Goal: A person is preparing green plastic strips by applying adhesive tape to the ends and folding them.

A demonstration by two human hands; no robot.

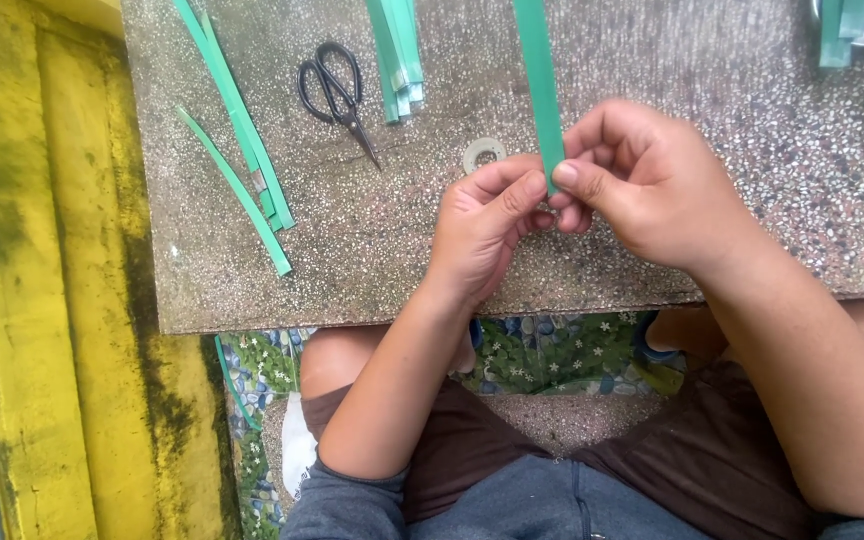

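A long green strip [540, 80] runs from the top edge down to both hands over a speckled stone slab [372, 250]. My right hand [652, 185] pinches the strip's lower end between thumb and forefinger. My left hand [482, 225] meets it from the left, its thumb and fingertips closed on the same end. A small pale ring [484, 154] lies on the slab just above my left hand.
Black scissors [337, 92] lie shut at upper left of the hands. Loose green strips [237, 130] lie at the slab's left, a bundle of strips [398, 55] at top middle, more strips [840, 30] at top right. A yellow wall [42, 300] stands left.
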